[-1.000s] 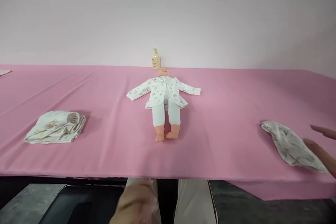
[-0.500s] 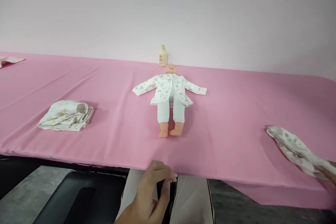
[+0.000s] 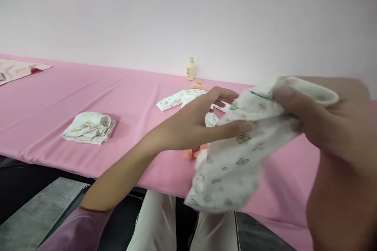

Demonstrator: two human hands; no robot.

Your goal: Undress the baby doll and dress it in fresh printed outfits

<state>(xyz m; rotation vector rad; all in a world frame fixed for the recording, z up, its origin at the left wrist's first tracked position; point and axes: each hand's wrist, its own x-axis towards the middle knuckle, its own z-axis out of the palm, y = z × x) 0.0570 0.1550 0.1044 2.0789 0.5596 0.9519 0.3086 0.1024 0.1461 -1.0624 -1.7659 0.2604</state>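
At four o'clock, a printed garment (image 3: 228, 166) hangs above the table (image 3: 135, 98) from the right hand (image 3: 338, 125), pinched near its top edge, perhaps so the rest falls loose. At the centre, the left hand (image 3: 188, 123) has thumb and fingers parted, seemingly to steady the cloth; contact is unclear. Behind it lies a doll (image 3: 193, 95), partly hidden. A bottle (image 3: 191, 70) stands at twelve; folded fabric (image 3: 90, 127) lies at nine, well apart.
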